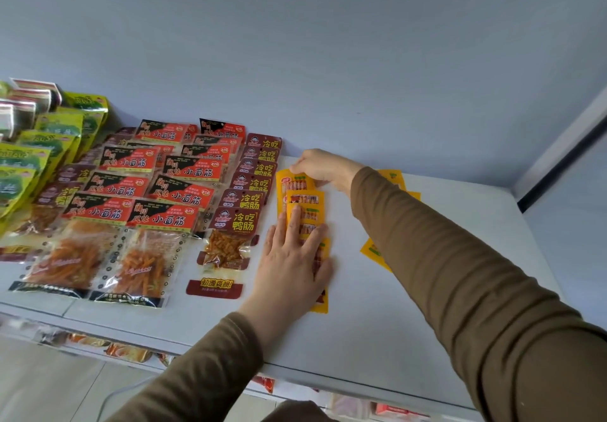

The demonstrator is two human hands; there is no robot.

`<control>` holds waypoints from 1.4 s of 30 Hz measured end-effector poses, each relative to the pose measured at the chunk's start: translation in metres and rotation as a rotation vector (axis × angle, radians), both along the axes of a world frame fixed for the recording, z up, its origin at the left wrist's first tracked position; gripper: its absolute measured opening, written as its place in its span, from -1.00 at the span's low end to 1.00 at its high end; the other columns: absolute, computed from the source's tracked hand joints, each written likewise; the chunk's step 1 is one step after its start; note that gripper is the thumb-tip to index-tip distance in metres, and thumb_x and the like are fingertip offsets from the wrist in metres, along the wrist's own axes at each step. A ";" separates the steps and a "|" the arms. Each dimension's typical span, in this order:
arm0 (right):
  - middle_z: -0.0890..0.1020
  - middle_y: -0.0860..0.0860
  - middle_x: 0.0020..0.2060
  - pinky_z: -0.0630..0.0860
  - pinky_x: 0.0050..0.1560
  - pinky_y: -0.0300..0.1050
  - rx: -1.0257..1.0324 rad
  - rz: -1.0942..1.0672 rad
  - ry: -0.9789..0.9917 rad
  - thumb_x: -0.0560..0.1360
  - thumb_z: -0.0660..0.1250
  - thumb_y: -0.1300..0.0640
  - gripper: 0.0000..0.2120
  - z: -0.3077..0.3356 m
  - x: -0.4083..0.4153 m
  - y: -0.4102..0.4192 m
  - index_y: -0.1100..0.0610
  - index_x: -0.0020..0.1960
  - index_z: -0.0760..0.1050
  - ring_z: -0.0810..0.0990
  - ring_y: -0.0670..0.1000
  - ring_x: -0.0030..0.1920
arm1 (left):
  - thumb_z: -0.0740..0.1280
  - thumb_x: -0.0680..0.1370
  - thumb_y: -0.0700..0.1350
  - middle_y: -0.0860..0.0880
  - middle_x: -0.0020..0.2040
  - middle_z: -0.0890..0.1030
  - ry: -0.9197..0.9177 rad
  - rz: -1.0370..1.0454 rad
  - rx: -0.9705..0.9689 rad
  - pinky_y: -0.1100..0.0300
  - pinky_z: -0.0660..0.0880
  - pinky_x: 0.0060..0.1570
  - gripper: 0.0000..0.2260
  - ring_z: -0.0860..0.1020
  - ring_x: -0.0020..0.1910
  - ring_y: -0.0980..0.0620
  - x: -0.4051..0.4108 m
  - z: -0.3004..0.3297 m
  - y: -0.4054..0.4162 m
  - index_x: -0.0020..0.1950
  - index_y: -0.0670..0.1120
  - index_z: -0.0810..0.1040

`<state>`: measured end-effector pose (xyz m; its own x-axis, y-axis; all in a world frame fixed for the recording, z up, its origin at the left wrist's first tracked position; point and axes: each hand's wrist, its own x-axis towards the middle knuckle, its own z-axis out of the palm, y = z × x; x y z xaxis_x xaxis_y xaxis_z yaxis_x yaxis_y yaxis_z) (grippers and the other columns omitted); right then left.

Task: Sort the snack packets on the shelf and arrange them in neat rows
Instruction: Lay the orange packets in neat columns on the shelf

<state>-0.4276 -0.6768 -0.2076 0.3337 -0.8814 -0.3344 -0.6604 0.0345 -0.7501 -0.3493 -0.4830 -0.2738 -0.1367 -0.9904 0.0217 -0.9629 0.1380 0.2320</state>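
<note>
Yellow snack packets under flat left hand, right hand at top.

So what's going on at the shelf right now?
A person is lining up yellow packets on the white shelf. The left hand lies flat on the row; the right hand pinches the far packet's top edge. More yellow packets lie loose behind the right sleeve. Red packets and maroon packets sit in rows.

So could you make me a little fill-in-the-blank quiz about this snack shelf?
1. The left hand lies flat on a row of ____ packets.
2. The right hand touches that row's ____ end.
3. The dark red packets sit directly ____ of the yellow packets.

Missing words: yellow; far; left
</note>
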 end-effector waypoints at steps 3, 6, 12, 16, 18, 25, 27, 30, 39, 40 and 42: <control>0.66 0.07 -0.02 0.58 -0.15 -0.09 0.223 -0.020 -0.203 0.59 0.37 0.14 -0.85 0.001 -0.020 -0.001 0.09 0.14 0.48 0.65 0.06 0.00 | -0.12 0.64 0.34 -0.09 0.69 -0.22 0.026 -0.006 -0.017 -0.16 -0.15 0.62 -0.44 -0.21 0.66 -0.20 0.001 -0.001 0.001 0.63 0.22 0.00; 0.65 0.09 0.02 0.63 -0.20 -0.08 0.287 -0.016 -0.258 0.56 0.38 0.30 -0.73 -0.008 -0.031 0.001 0.06 0.19 0.44 0.67 0.05 -0.02 | -0.12 0.65 0.32 -0.09 0.69 -0.19 0.011 -0.002 -0.035 -0.14 -0.12 0.63 -0.44 -0.19 0.66 -0.18 0.001 -0.001 -0.003 0.64 0.19 0.01; 0.56 0.08 0.11 0.55 -0.13 -0.06 0.114 -0.192 -0.435 0.53 0.38 0.40 -0.55 -0.016 -0.021 -0.005 0.05 0.27 0.32 0.58 0.07 0.09 | -0.10 0.68 0.26 -0.10 0.70 -0.09 -0.121 0.026 -0.068 -0.26 -0.14 0.60 -0.47 -0.11 0.67 -0.20 0.007 0.011 -0.028 0.65 0.15 0.03; 0.56 0.10 0.11 0.57 -0.07 -0.08 0.043 -0.279 -0.505 0.48 0.40 0.46 -0.41 -0.016 -0.013 -0.016 0.11 0.38 0.26 0.58 0.06 0.08 | -0.11 0.69 0.27 -0.10 0.70 -0.05 -0.169 0.010 -0.040 -0.28 -0.15 0.59 -0.44 -0.07 0.67 -0.19 0.014 0.019 -0.036 0.67 0.15 -0.03; 0.54 0.09 0.09 0.58 -0.12 -0.09 0.020 -0.303 -0.505 0.46 0.40 0.49 -0.37 -0.019 -0.011 -0.019 0.12 0.40 0.25 0.57 0.07 0.07 | -0.08 0.68 0.28 -0.10 0.70 -0.01 -0.168 0.007 -0.032 -0.27 -0.20 0.60 -0.44 -0.02 0.67 -0.20 0.017 0.020 -0.034 0.67 0.16 -0.02; 0.52 0.12 0.20 0.53 -0.19 -0.16 -0.052 -0.335 -0.391 0.52 0.43 0.33 -0.44 -0.036 -0.010 -0.021 0.07 0.40 0.27 0.58 0.02 0.03 | 0.12 0.62 0.28 -0.11 0.64 0.14 -0.114 -0.018 -0.013 -0.24 -0.18 0.60 -0.46 0.20 0.60 -0.22 0.026 0.023 -0.026 0.57 0.17 0.13; 0.52 0.12 0.18 0.50 -0.23 -0.18 -0.107 -0.310 -0.343 0.52 0.43 0.33 -0.49 -0.038 -0.011 -0.020 0.05 0.33 0.28 0.57 -0.02 -0.01 | 0.18 0.58 0.27 -0.07 0.59 0.20 -0.081 -0.022 -0.008 -0.26 -0.13 0.60 -0.44 0.24 0.57 -0.21 0.027 0.024 -0.026 0.55 0.16 0.16; 0.53 0.10 0.20 0.53 -0.13 -0.14 -0.152 -0.274 -0.286 0.51 0.46 0.28 -0.50 -0.037 -0.011 -0.018 0.06 0.33 0.31 0.57 0.04 0.09 | 0.21 0.55 0.29 -0.04 0.58 0.19 -0.043 -0.009 -0.010 -0.28 -0.11 0.59 -0.39 0.13 0.60 -0.21 0.030 0.024 -0.024 0.54 0.15 0.15; 0.48 0.02 0.40 0.32 0.43 0.04 -0.696 0.120 0.164 0.63 0.21 0.26 -0.67 -0.028 -0.021 0.013 0.05 0.33 0.53 0.31 0.10 0.45 | 0.02 0.63 0.35 -0.10 0.69 0.03 -0.150 -0.033 0.007 -0.20 -0.26 0.58 -0.39 0.03 0.66 -0.18 0.034 0.019 -0.015 0.63 0.21 -0.02; 0.43 0.01 0.45 0.27 0.46 0.05 -0.673 0.208 0.216 0.64 0.20 0.25 -0.65 -0.028 -0.021 0.018 0.03 0.37 0.52 0.25 0.09 0.49 | 0.03 0.63 0.34 -0.11 0.69 0.05 -0.145 -0.031 0.002 -0.20 -0.25 0.58 -0.39 0.04 0.66 -0.18 0.033 0.020 -0.014 0.63 0.20 0.00; 0.36 0.02 0.51 0.22 0.47 0.07 -0.624 0.247 0.273 0.66 0.17 0.23 -0.62 -0.027 -0.020 0.023 0.03 0.45 0.44 0.18 0.10 0.53 | 0.01 0.63 0.34 -0.11 0.69 0.03 -0.116 -0.020 -0.011 -0.18 -0.25 0.58 -0.39 -0.05 0.67 -0.17 0.033 0.024 -0.016 0.64 0.17 0.02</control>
<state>-0.4480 -0.6541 -0.2342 0.5239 -0.8451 0.1061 -0.7605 -0.5203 -0.3885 -0.3164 -0.4992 -0.2499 -0.1582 -0.9873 0.0152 -0.9803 0.1589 0.1177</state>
